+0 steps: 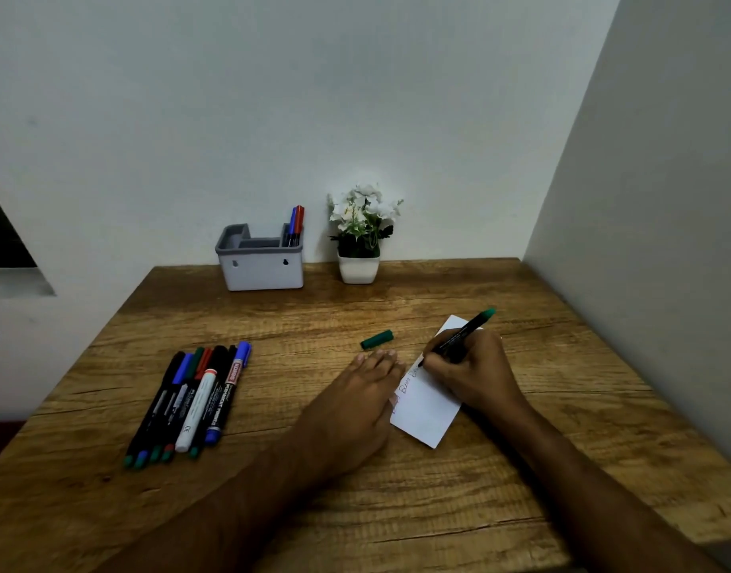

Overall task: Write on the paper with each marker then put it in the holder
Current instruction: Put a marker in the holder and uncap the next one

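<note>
Head view. The right hand (473, 376) gripped a green-ended marker (463, 335), uncapped, fingers curled round the barrel low down, tip on the white paper (427, 411). The paper lay tilted, right of the table's middle and nearer the right edge. A couple of handwritten words already ran along its left side; what they said was too small to read.

The left hand (361, 401) lay flat, fingers straight and close together, holding nothing, its edge pressing on the left margin of the paper. The two hands sat just beside each other, the paper between them.

The green cap (377, 339) lay on bare wood just beyond the left fingertips, apart from the paper.

A row of capped markers (190, 401) lay side by side toward the table's (520, 510) left edge, mixed colours, one white-bodied. The grey holder (260, 262) stood at the far edge against the wall with a blue and a red marker (295, 225) upright in its right rear compartment. A potted white-flowered plant (360, 233) stood just right of it.

Judgement: writing step under way with the third marker. To do it well, keep the left palm pinning the sheet so it does not skid, write clear of the earlier lines, then recap before reaching for the holder; the cap could roll.
</note>
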The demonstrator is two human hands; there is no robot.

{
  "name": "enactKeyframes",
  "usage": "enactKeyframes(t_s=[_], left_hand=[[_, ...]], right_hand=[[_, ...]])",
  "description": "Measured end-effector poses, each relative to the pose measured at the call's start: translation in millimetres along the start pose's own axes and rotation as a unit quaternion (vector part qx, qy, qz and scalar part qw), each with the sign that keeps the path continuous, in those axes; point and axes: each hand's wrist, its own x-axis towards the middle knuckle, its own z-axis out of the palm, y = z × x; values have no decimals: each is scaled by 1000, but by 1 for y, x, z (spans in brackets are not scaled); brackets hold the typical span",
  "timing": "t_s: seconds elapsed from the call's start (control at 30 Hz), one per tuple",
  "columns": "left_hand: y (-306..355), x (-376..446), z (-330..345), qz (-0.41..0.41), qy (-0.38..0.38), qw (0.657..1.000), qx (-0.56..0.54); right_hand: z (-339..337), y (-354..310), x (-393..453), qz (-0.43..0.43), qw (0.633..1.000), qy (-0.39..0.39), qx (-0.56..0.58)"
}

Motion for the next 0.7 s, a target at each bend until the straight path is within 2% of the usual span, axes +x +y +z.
enactKeyframes(t_s=[0.27, 0.5, 0.7], left_hand=[[0, 1, 0, -3, 17, 1000, -11], [1, 2, -7, -14, 20, 999, -37], [4, 2, -25, -45, 71, 992, -96]], right_hand=[[0, 1, 1, 13, 1000, 0, 1], [-1, 0, 0, 25, 998, 43, 50], [-8, -6, -3, -5, 995, 49, 88]])
